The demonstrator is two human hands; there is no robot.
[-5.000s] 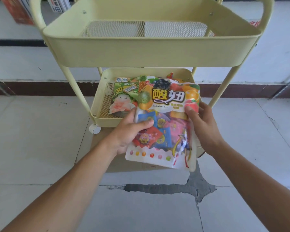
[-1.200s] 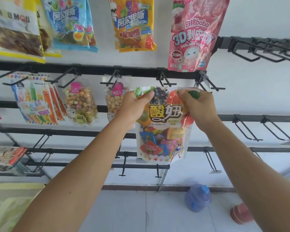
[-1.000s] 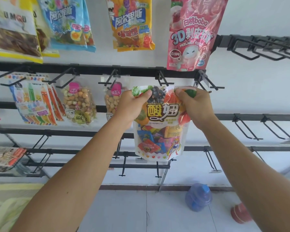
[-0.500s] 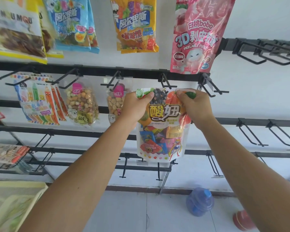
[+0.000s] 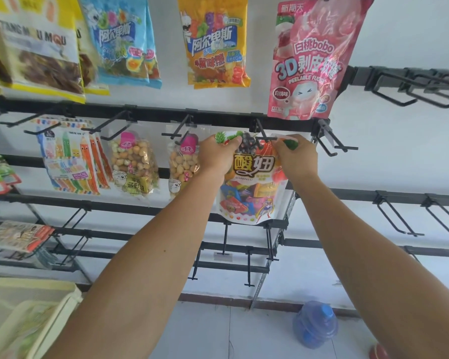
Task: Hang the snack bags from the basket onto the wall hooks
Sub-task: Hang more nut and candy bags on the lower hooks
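A colourful candy bag [image 5: 253, 185] with fruit pictures hangs upright in front of the wall rack. My left hand [image 5: 218, 156] pinches its top left corner and my right hand [image 5: 297, 158] pinches its top right corner. The bag's top edge is level with the tip of a black double-prong hook [image 5: 261, 133] on the second rail, and the hook's cross tip shows in front of the bag's top. I cannot tell if the prongs pass through the bag's hole. The yellow basket cart [image 5: 31, 314] stands at the lower left.
Hung bags fill the top rail, among them a pink peach-candy bag [image 5: 309, 63] right above. A peanut bag [image 5: 183, 164] hangs just left of my left hand. Bare hooks [image 5: 332, 143] stick out to the right. A blue water jug [image 5: 315, 323] sits on the floor.
Five seconds ago the bag was held over the cart's lower basket. In the last second both hands raised it slightly, bringing its top edge up to the hook's tip.
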